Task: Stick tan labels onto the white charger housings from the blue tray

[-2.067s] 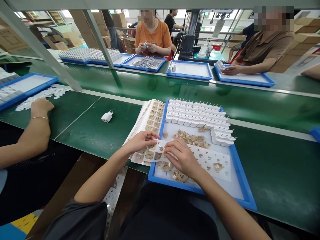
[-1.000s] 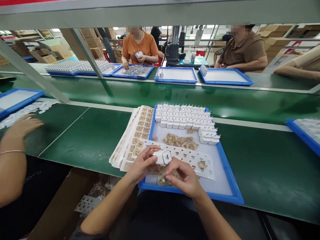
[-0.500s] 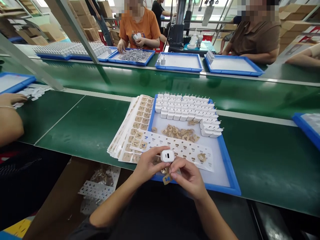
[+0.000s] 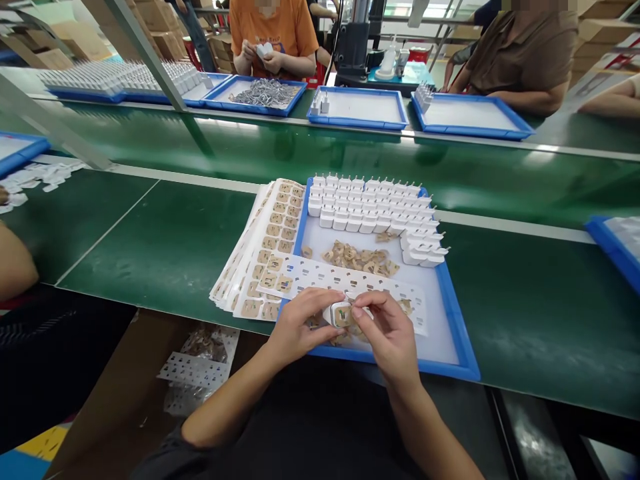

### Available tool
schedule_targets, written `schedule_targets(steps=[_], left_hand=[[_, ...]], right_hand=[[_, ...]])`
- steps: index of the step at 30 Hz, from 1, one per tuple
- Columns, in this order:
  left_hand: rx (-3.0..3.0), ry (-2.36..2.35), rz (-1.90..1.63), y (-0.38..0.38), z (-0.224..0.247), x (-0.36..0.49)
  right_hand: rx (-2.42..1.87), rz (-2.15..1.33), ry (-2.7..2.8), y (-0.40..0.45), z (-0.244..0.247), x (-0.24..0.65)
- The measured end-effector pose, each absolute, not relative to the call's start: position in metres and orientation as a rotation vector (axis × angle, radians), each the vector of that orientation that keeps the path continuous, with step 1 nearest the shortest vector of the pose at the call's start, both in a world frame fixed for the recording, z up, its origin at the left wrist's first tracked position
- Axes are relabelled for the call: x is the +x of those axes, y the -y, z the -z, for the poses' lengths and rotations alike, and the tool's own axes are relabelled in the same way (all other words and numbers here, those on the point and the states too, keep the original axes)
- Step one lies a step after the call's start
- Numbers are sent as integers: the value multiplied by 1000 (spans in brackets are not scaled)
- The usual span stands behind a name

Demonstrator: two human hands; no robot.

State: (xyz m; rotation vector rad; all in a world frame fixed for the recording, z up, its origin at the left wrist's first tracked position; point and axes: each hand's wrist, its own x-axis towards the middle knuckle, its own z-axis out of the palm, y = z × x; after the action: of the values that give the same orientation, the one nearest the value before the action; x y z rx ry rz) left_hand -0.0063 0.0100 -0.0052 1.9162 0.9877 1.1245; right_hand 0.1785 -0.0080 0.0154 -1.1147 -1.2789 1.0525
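My left hand [image 4: 303,323] is closed around a white plug charger [image 4: 329,315], its port face turned toward me. Against that face lies a tan sticker [image 4: 343,316], pinched at its right edge by the thumb and forefinger of my right hand [image 4: 391,333]. Whether the sticker is stuck down I cannot tell. Below my hands a white sticker sheet [image 4: 320,272] crosses the tray, with several tan stickers left at its left end. Loose tan pieces [image 4: 360,259] are heaped behind it. Rows of white chargers [image 4: 370,203], pins up, fill the far end of the blue tray [image 4: 453,320].
A stack of sticker sheets [image 4: 253,260] lies left of the tray. Lower left, an open carton [image 4: 115,393] contains used sheets [image 4: 195,370]. Co-workers sit across the green conveyor [image 4: 240,147], behind blue trays [image 4: 357,108]. A slanted metal post [image 4: 145,53] rises at the left.
My right hand has lifted the tan sticker from below the charger to its face, covering the ports. The co-worker in orange has brought both hands together. The view has tipped slightly downward.
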Motion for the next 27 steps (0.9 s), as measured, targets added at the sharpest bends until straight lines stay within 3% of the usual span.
schedule_targets(steps=[27], left_hand=[[2022,-925,-1225,-12,7,-6]], right_hand=[[-1129,-1079,1277,8,-18,175]])
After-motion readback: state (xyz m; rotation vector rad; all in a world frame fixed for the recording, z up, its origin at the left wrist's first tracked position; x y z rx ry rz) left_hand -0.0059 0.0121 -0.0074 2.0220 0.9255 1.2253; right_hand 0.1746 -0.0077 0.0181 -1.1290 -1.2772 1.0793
